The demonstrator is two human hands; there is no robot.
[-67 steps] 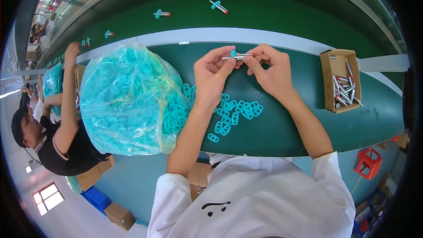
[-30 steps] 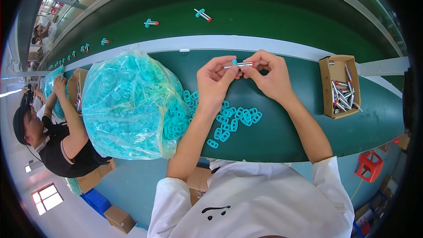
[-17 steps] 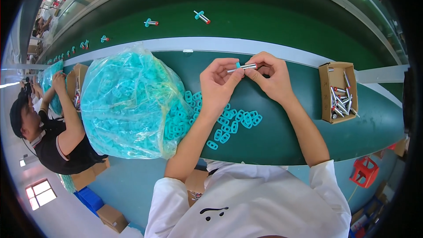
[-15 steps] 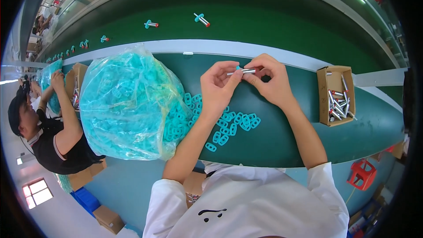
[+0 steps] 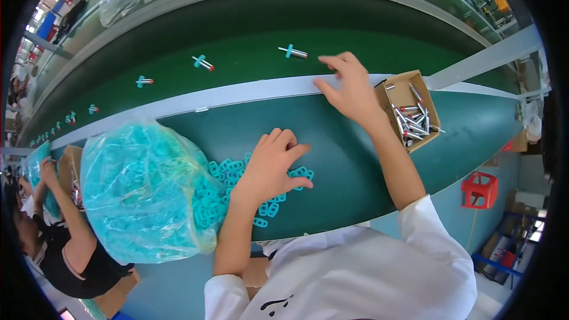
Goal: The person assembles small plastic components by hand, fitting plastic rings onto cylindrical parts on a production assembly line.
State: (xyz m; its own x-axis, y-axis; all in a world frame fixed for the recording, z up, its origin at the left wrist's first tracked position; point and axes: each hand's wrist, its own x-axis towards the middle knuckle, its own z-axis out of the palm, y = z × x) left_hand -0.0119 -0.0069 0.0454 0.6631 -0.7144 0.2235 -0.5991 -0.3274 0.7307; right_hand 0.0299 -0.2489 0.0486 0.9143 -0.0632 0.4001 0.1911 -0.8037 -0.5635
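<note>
My right hand [image 5: 349,89] reaches over the pale rail at the belt's edge, with thumb and fingers apart and nothing between them. Just left of its fingertips, a silver metal tube with a red end and a teal plastic piece fitted across it [image 5: 294,53] lies on the green belt. My left hand [image 5: 271,166] hovers low over loose teal plastic pieces [image 5: 272,207], flat ovals with holes, its thumb spread from the fingers. It hides some of them. Beside my left forearm sits a big clear plastic bag [image 5: 139,192] full of the same teal pieces.
Right of my right hand, a cardboard box [image 5: 422,86] holds several metal tubes. More fitted tubes [image 5: 203,63] lie along the green conveyor belt [image 5: 237,24]. A co-worker [image 5: 71,249] works at the far left. A red stool [image 5: 480,189] stands on the floor at right.
My hands have parted. My right hand has gone forward to the belt and let go of the fitted tube there; my left hand has come back over the loose teal pieces. The view has shifted.
</note>
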